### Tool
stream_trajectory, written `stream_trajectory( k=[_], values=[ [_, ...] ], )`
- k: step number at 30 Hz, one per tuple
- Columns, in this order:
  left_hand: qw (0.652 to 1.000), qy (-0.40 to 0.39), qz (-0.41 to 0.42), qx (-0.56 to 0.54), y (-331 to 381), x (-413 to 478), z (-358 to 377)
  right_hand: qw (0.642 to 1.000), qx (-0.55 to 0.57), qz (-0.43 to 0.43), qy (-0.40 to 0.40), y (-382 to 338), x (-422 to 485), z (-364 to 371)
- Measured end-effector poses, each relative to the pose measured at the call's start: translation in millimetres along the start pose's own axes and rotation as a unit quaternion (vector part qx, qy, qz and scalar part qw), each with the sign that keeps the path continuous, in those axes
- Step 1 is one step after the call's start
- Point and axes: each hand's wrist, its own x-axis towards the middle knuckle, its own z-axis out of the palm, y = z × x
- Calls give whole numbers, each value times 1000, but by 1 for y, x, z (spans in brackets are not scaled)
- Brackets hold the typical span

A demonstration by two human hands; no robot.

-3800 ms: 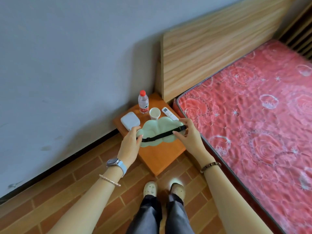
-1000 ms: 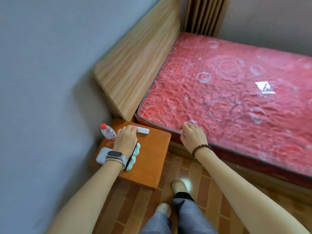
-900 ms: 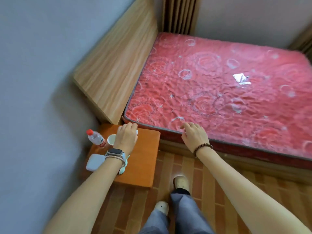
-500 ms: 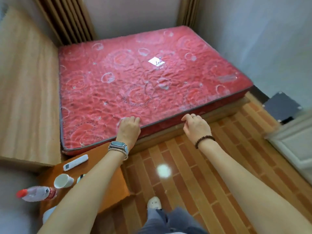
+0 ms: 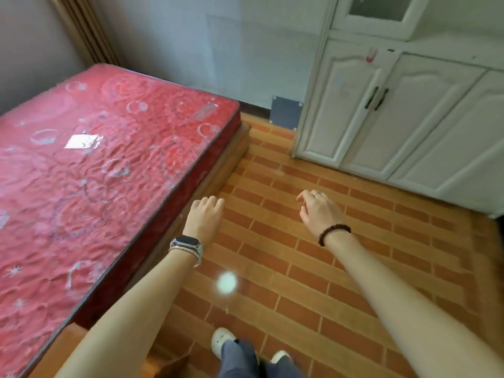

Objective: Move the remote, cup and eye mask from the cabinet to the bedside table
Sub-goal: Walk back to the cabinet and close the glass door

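Observation:
The remote, cup and eye mask are out of view. Only a corner of the orange bedside table (image 5: 68, 336) shows at the bottom left. My left hand (image 5: 204, 216), with a watch on the wrist, hangs over the floor beside the bed's edge, fingers loosely curled and holding nothing. My right hand (image 5: 319, 210), with a bead bracelet, floats over the brick-pattern floor, fingers relaxed and empty. The white cabinet (image 5: 395, 118) stands at the upper right with its doors closed.
A bed with a red patterned mattress (image 5: 95, 173) fills the left side. The brick-pattern floor (image 5: 313, 268) stretches between bed and cabinet. A small grey panel (image 5: 285, 112) leans against the far wall. My feet (image 5: 222, 341) show at the bottom.
The view has swung right from the bedside table toward the cabinet. My left hand left the eye mask on the table; both hands came off the mattress edge and now hang free.

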Motion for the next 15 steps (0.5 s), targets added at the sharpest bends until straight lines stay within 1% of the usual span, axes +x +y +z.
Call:
stream_trajectory(
  k=[8, 15],
  values=[
    [994, 5, 101, -50, 120, 24, -23, 993, 1, 116, 23, 98, -92, -34],
    [973, -3, 208, -98, 225, 73, -24, 967, -5, 249, 56, 176, -160, -62]
  ],
)
